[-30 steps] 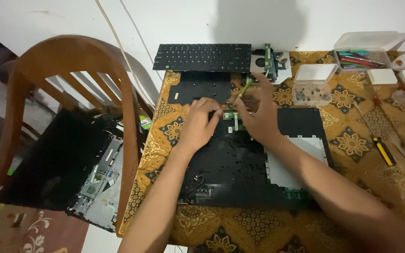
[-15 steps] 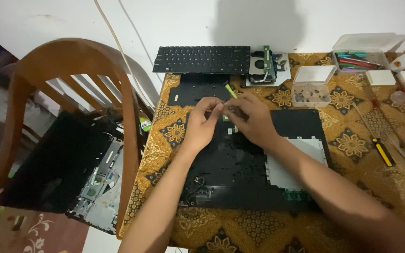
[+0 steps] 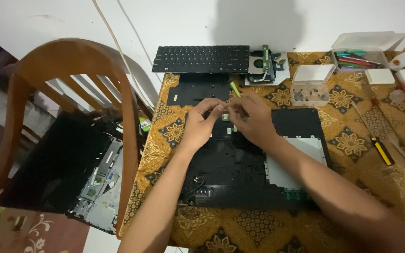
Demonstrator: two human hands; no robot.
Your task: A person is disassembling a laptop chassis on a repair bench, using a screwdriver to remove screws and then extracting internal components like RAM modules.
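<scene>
A black laptop palmrest cover lies face down on the patterned cloth, with a silver touchpad plate at its right. My left hand and my right hand meet over its far edge. Their fingertips pinch a small green circuit piece. My right hand also holds a green-handled tool that sticks up toward the wall. A second small part lies on the cover just below the fingers.
A black keyboard and a fan assembly lie at the far edge. A clear screw box, a tool tray and a yellow-handled screwdriver are on the right. A wooden chair holds a laptop base on the left.
Both hands have drawn closer together over the cover's far edge. The green tool has swung from pointing right to pointing up and left.
</scene>
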